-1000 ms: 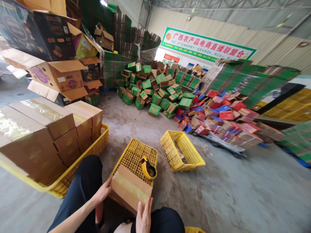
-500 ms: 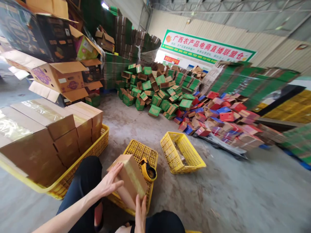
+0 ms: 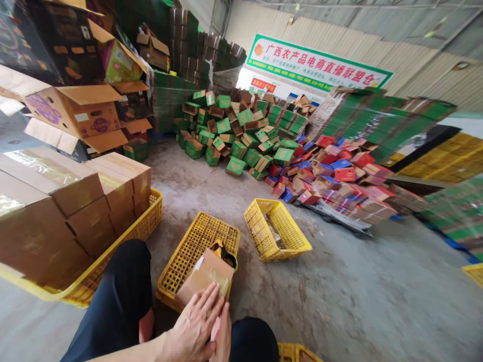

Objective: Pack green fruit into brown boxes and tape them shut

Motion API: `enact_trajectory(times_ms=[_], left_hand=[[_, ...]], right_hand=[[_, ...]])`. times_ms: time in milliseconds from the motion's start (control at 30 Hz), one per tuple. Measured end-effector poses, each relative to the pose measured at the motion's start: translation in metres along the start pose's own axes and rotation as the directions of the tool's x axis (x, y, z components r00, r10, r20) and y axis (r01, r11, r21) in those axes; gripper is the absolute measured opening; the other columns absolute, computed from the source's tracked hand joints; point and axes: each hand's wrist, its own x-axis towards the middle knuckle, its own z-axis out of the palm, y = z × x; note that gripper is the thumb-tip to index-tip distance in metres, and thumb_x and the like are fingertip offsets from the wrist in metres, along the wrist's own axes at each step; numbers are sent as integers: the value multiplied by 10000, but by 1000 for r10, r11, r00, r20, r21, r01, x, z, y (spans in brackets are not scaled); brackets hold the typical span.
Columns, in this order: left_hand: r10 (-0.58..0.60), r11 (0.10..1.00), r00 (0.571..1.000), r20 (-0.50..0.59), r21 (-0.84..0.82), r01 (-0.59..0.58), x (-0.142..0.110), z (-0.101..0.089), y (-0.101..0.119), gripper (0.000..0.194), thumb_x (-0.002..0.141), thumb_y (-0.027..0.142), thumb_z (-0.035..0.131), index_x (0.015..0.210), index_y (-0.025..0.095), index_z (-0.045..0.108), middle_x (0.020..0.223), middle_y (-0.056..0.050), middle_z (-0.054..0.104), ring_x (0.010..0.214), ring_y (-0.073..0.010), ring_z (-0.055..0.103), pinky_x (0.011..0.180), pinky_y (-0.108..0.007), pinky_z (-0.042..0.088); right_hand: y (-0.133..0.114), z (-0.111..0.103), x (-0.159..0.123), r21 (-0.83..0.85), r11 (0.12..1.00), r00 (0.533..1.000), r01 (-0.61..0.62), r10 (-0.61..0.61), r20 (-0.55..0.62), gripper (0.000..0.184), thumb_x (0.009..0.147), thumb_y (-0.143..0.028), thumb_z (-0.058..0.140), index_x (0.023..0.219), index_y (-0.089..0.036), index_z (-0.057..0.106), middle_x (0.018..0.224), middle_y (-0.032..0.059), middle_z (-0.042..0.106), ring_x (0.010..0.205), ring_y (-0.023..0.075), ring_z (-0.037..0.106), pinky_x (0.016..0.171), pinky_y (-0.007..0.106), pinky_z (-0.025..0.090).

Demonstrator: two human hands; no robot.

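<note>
A taped cardboard box (image 3: 208, 271) rests on an upturned yellow plastic crate (image 3: 181, 251) between my knees. My left hand (image 3: 199, 317) lies over the near end of the box, fingers stretched out flat across the clear tape. Beside it, my right hand (image 3: 223, 332) holds the box's near right end, its fingers upright and partly hidden behind my left hand. Just past the box, a yellow and black tape dispenser (image 3: 222, 251) sits on the crate, partly covered by the box.
At left, a large yellow crate (image 3: 151, 221) holds several taped cardboard boxes (image 3: 90, 221). Another yellow crate (image 3: 279, 246) with some contents stands ahead to the right. Farther off lie heaps of green cartons (image 3: 236, 166) and red and blue cartons (image 3: 345, 174).
The box has turned and come nearer, and now covers part of the tape dispenser. My left hand has shifted from its far side to the near end, next to my right hand.
</note>
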Motion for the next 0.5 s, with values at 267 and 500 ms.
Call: enact_trajectory(times_ms=[267, 500], left_hand=[[-32, 977, 993, -114, -212, 7, 2, -57, -47, 523, 1013, 296, 541, 1533, 351, 524, 1676, -29, 367, 1565, -313, 311, 1292, -557, 235], [-249, 912, 949, -192, -377, 163, 2, -46, -78, 633, 1098, 505, 373, 1674, 278, 242, 1755, -50, 79, 1600, -280, 174, 1292, -457, 237]], right_hand=[[-18, 4, 2, 201, 975, 995, -95, 94, 13, 668, 1028, -587, 438, 1586, -218, 444, 1553, 101, 506, 1392, 327, 557, 1042, 479, 591], [-28, -1, 2, 110, 990, 994, -91, 97, -47, 732, 1038, -629, 388, 1538, -108, 507, 1490, 174, 560, 1351, 351, 593, 1048, 451, 579]])
